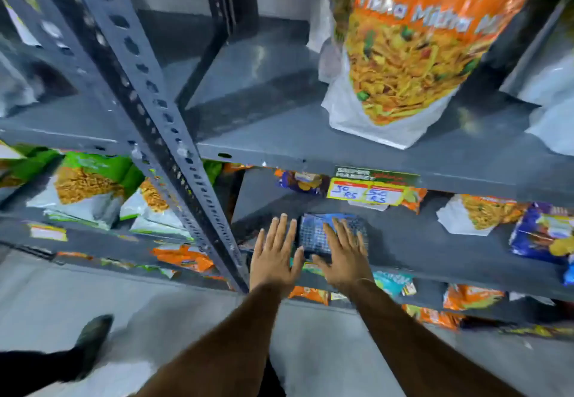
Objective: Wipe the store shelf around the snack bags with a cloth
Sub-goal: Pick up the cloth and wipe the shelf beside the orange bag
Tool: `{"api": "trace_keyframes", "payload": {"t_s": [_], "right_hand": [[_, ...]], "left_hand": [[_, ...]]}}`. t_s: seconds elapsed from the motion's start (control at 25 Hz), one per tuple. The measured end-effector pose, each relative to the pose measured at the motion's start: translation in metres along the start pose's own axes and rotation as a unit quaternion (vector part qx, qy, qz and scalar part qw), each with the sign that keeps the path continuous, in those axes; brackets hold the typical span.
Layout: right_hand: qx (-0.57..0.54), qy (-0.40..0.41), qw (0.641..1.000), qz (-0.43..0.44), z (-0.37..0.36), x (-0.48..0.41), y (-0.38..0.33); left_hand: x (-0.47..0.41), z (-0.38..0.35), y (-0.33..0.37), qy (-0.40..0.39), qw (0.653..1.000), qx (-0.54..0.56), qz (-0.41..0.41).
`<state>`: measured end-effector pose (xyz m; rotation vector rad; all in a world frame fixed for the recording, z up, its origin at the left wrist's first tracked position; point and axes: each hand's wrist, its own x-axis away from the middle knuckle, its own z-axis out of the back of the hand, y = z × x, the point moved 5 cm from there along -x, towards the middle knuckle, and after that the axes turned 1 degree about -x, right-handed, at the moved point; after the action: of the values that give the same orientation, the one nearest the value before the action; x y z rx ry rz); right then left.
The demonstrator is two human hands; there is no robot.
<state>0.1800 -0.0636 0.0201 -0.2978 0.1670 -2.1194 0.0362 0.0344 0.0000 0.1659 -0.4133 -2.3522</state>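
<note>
Both hands are reaching onto the middle grey shelf [435,241], and the blue checked cloth [313,232] is lying folded on it, between them. The right hand [344,250] is resting flat on the cloth's right part, fingers spread and straight, gripping nothing. The left hand [275,250] is lying just beside the cloth's left edge, also flat and splayed, empty (whether it is touching the fabric, I cannot tell).

From the right palm the bare cloth is spreading toward ten o'clock; from the left hand it is sitting at two o'clock. Its long axis seems to be running twelve to six, into the shelf. The right hand, already covering it, is the likelier one to drive the wipe.

The nearest snack bags [462,213] are lying well apart toward three o'clock, leaving an open stretch of shelf.
</note>
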Motion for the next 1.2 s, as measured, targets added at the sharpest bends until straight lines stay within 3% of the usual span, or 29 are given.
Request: {"api": "trace_keyframes", "payload": {"t_s": [0.28,0.48,0.68,0.92,1.08,1.2], "right_hand": [[-0.005,0.016,1.000,-0.026,-0.014,-0.021,-0.004],[-0.011,0.046,0.999,-0.004,-0.015,-0.008,0.003],[0.044,0.023,0.998,-0.024,-0.019,0.009,0.007],[-0.021,-0.019,0.999,0.017,-0.011,0.001,0.021],[-0.119,0.007,0.993,0.011,0.015,0.004,0.010],[-0.174,0.048,0.984,-0.005,0.058,0.020,-0.006]], "left_hand": [[-0.021,-0.033,-0.024,-0.083,0.996,-0.011,0.025],[-0.020,-0.031,-0.021,-0.092,0.995,-0.027,0.020],[-0.017,-0.029,-0.019,-0.102,0.994,-0.038,0.030],[-0.007,-0.028,-0.016,-0.110,0.992,-0.036,0.042],[0.004,-0.002,-0.009,-0.064,0.998,-0.009,0.022],[0.014,0.047,0.005,0.039,0.999,0.004,-0.019]]}}
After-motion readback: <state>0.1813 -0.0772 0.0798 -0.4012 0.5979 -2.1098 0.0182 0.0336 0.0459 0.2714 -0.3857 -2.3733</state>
